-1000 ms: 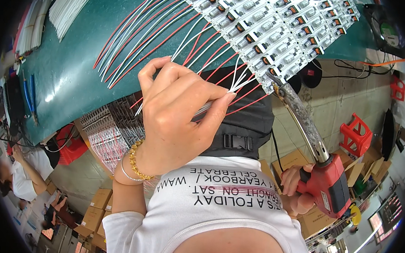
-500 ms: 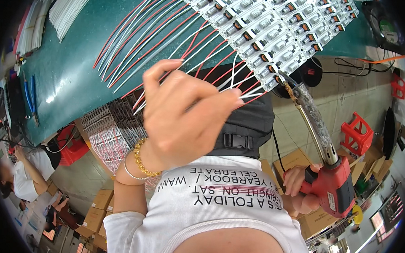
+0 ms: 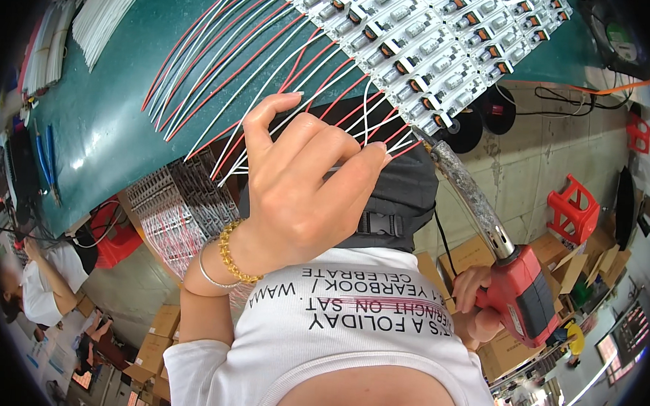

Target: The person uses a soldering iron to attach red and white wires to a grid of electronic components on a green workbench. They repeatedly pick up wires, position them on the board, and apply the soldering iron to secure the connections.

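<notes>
A panel of LED modules (image 3: 439, 62) lies on the green table, with red and white wires (image 3: 221, 72) fanning off its near-left edge. Over these wires is my left hand (image 3: 297, 179), index finger raised and bent. Its thumb and another fingertip close on a wire at the panel's near corner; the exact grip is partly hidden. My right hand (image 3: 478, 303) is wrapped round the red handle of a soldering gun (image 3: 530, 294). The gun's long metal barrel points up and left, its tip right beside the panel's near corner and the wire ends.
Bundles of white strips (image 3: 110, 15) lie at the table's far left, near blue-handled tools (image 3: 48, 155). More wired modules (image 3: 182, 203) hang below the table's edge. On the right are black reels (image 3: 465, 129), a red stool (image 3: 573, 209) and cardboard boxes (image 3: 508, 360). A co-worker (image 3: 53, 277) sits at left.
The soldering gun has shifted left, its tip now lower along the panel's near corner. The panel sits slightly further left in view. My left hand keeps its pinch at the wires.
</notes>
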